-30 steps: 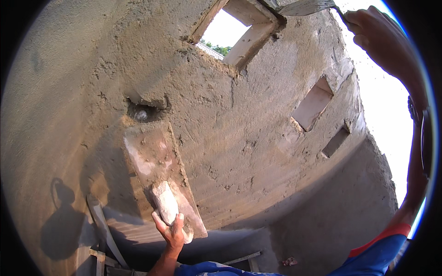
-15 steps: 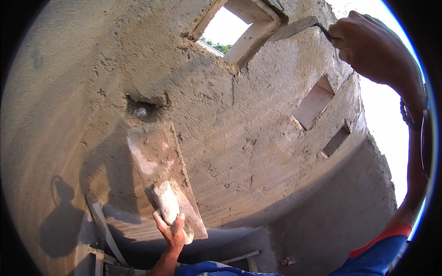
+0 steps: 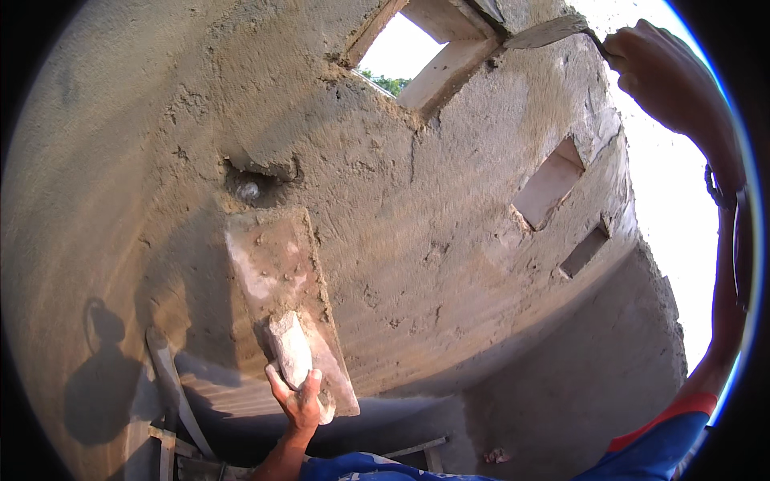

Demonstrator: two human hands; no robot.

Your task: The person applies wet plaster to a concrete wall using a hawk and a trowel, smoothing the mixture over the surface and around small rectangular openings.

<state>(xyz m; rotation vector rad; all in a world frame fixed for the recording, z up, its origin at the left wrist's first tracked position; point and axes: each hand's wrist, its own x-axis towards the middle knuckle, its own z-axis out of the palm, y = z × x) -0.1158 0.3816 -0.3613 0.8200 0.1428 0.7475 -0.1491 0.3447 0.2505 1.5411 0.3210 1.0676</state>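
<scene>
Plastering float (image 3: 269, 252) is in the near left-centre of the scene, long board tilted slightly, pale chunky handle (image 3: 290, 349) toward the person. Left hand (image 3: 303, 405) grips the near end of that handle, thumb on the right side, fingers wrapped on the left. Mortar crumbs stick to the board face and along its right edge. Can't tell if the board touches the plaster wall (image 3: 401, 240) behind it.

Right hand (image 3: 662, 76) is far right, closed in a fist around a trowel (image 3: 547, 33); grip hides the trowel handle. Blade points left, its tip near the right corner of the square window opening (image 3: 461, 68). Blade-to-wall contact: can't tell.

Wall is rough grey-brown. Ragged hole (image 3: 273, 191) sits just beyond the float's far end, pale lump (image 3: 248, 191) inside. Right side has a rectangular recess (image 3: 549, 184), smaller niche (image 3: 585, 250) just nearer. Near left: wooden plank (image 3: 178, 393) leaning, person's shadow (image 3: 98, 385) on the wall beside it. Blue sleeve (image 3: 658, 449) with red cuff, near right.
</scene>
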